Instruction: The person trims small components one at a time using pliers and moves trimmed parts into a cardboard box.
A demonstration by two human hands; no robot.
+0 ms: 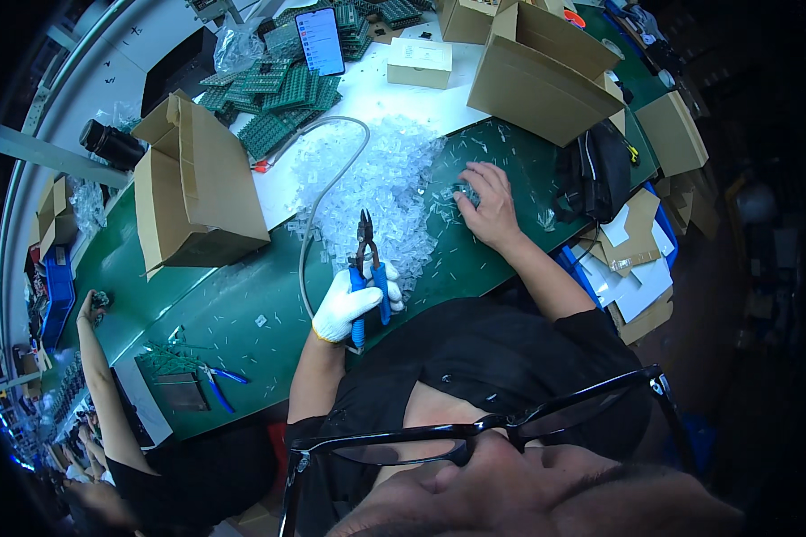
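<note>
My left hand [338,309], in a white knit glove, grips a pair of cutting pliers [367,259] by their blue handles, jaws pointing away from me. Beyond and around the pliers spreads a large heap of small clear plastic pieces [367,170]. To the right of that heap, my bare right hand [488,201] is low over the green tabletop [448,255]. Its fingers curl toward the thumb around a few clear plastic pieces [461,191], partly hidden by the hand.
Open cardboard boxes stand left [206,197] and far right [546,76]. Green lattice-like plastic parts [287,89] are stacked at the back, with a phone [321,42] on them. A grey cable [306,242] curves beside the heap. Another person's arm [103,376] reaches in at left, near other blue-handled pliers [219,389].
</note>
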